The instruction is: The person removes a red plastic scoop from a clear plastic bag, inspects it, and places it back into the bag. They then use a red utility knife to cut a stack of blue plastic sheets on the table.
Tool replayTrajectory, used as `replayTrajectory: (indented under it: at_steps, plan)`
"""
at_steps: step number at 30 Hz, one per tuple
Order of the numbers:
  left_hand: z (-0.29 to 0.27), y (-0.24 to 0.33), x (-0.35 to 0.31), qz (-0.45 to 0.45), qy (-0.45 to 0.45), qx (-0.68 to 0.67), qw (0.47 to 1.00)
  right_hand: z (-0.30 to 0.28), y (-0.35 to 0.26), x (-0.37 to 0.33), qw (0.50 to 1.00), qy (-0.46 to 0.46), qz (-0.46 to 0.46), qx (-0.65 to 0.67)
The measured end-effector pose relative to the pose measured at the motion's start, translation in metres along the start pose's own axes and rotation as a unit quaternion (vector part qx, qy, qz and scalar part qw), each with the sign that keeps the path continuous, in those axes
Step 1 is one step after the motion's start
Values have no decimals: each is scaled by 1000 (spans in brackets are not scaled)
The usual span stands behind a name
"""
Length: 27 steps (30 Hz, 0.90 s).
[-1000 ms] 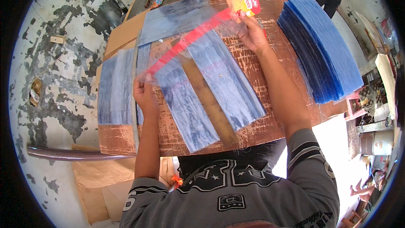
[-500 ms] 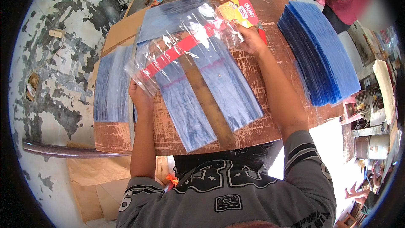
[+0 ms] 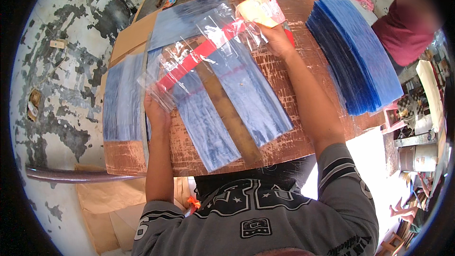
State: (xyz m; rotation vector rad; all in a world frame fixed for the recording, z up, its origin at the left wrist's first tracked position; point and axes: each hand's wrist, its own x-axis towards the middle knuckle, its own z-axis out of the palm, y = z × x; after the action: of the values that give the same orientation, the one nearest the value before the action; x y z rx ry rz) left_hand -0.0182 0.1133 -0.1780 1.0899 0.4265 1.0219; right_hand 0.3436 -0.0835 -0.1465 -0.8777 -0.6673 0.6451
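A clear plastic bag with a red band [image 3: 203, 53] is stretched slantwise above the table between my hands. My left hand [image 3: 158, 113] pinches its lower left end. My right hand [image 3: 278, 41] grips its upper right end, together with a yellow and red printed card or packet [image 3: 260, 8] that sticks out past the fingers. Under the bag lie two flat bluish plastic stacks, the left one [image 3: 208, 130] and the right one [image 3: 256, 104]. A brown wooden strip [image 3: 227, 114] runs between them. The bag partly covers their far ends.
A tall pile of blue plastic sheets [image 3: 355, 57] stands at the table's right. More bluish sheets [image 3: 124, 95] lie at the left, beside cardboard [image 3: 135, 33]. A red object [image 3: 289, 37] lies by my right hand. Another person [image 3: 403, 28] is at the far right.
The card in my right hand has tilted and catches more light. Both hands keep hold of the bag and have shifted slightly. The other person has moved nearer, further into the right edge.
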Motion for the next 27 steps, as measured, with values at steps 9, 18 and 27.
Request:
replayTrajectory:
  at_steps: [9, 18, 27]
  plan:
    - [-5, -3, 2, -7, 27, -1, 1000, 0, 5, 2, 999, -15, -35, -21]
    - [-5, 1, -1, -34, -17, 10, 999, -10, 10, 8, 999, -8, -44, 11]
    - [-4, -5, 0, -31, 1, 33, 999, -10, 9, 9, 999, 8, -31, -4]
